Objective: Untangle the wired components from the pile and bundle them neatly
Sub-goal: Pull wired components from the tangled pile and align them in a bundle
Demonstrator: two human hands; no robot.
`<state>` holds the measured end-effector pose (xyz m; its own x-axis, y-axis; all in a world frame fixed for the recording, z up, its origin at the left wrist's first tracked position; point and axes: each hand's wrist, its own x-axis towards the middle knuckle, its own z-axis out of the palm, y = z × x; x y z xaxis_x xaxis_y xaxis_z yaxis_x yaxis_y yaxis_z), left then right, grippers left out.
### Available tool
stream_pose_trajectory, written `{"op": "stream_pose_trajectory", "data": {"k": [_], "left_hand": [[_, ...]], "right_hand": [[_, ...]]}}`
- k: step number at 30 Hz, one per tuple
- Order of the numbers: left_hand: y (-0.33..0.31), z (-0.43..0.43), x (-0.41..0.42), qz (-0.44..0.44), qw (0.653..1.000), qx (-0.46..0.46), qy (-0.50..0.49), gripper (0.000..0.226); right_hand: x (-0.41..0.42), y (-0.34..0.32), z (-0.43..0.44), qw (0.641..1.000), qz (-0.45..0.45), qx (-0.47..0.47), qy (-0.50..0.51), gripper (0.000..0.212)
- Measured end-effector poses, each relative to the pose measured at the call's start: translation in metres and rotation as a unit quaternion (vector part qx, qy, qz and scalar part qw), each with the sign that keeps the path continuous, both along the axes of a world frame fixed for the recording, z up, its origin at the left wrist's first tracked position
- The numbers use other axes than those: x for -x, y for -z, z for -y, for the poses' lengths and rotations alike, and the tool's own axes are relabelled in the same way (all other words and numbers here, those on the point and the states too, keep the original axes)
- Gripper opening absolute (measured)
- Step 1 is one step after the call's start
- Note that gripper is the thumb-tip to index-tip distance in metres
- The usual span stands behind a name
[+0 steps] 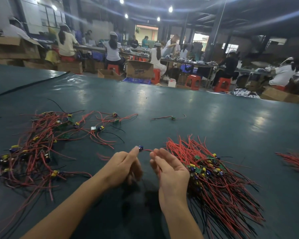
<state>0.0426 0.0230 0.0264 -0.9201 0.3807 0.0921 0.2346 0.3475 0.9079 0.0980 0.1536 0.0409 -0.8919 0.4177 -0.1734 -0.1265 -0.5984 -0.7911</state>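
A tangled pile (36, 149) of red and black wires with small circuit boards lies on the left of the dark green table (179, 104). On the right lies an aligned bundle (214, 171) of the same wired components, its red ends fanned out toward the far side. Between them my left hand (123, 168) pinches one wired component (141, 148) at its small blue part, raised above the table. My right hand (169, 169), palm up, holds that component's red wire between thumb and fingers. The wire runs down past my right palm.
One single wired component (173, 117) lies alone farther out on the table. Another red wire bundle (295, 161) sits at the right edge. Beyond the table, people sit on red stools (193, 81) at workbenches among cardboard boxes (139, 69).
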Motion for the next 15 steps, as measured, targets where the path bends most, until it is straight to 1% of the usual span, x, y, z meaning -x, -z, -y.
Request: {"op": "stream_pose_trajectory", "data": {"k": [1, 3, 5, 7, 8, 9, 11, 13, 15], "left_hand": [[0.000, -0.004, 0.001, 0.084, 0.996, -0.025, -0.010, 0.074], [0.000, -0.011, 0.000, 0.205, 0.971, -0.113, -0.042, 0.066], [0.001, -0.015, 0.000, 0.280, 0.930, -0.227, -0.071, 0.059], [-0.001, -0.017, -0.002, 0.333, 0.874, -0.345, -0.082, 0.050], [-0.003, -0.017, -0.002, 0.347, 0.846, -0.395, -0.090, 0.044], [-0.004, -0.017, -0.002, 0.347, 0.827, -0.431, -0.103, 0.037], [-0.007, -0.015, -0.002, 0.335, 0.805, -0.470, -0.135, 0.026], [-0.010, -0.011, -0.001, 0.327, 0.784, -0.502, -0.162, 0.020], [-0.012, -0.007, 0.000, 0.308, 0.778, -0.520, -0.170, 0.015]], "right_hand": [[-0.001, -0.001, -0.001, 1.000, -0.009, 0.001, 0.002, 0.021], [-0.002, -0.003, -0.001, 1.000, -0.018, 0.000, -0.001, 0.020], [-0.004, -0.005, 0.000, 1.000, -0.022, 0.003, -0.007, 0.020], [-0.005, -0.007, 0.000, 1.000, -0.023, 0.009, -0.011, 0.021], [-0.006, -0.008, 0.000, 1.000, -0.024, 0.010, -0.012, 0.022], [-0.006, -0.008, -0.001, 1.000, -0.026, 0.010, -0.012, 0.023], [-0.006, -0.008, -0.004, 0.999, -0.030, 0.011, -0.010, 0.023], [-0.007, -0.009, -0.005, 0.999, -0.034, 0.012, -0.007, 0.023], [-0.006, -0.009, -0.007, 0.999, -0.041, 0.024, 0.005, 0.021]]}}
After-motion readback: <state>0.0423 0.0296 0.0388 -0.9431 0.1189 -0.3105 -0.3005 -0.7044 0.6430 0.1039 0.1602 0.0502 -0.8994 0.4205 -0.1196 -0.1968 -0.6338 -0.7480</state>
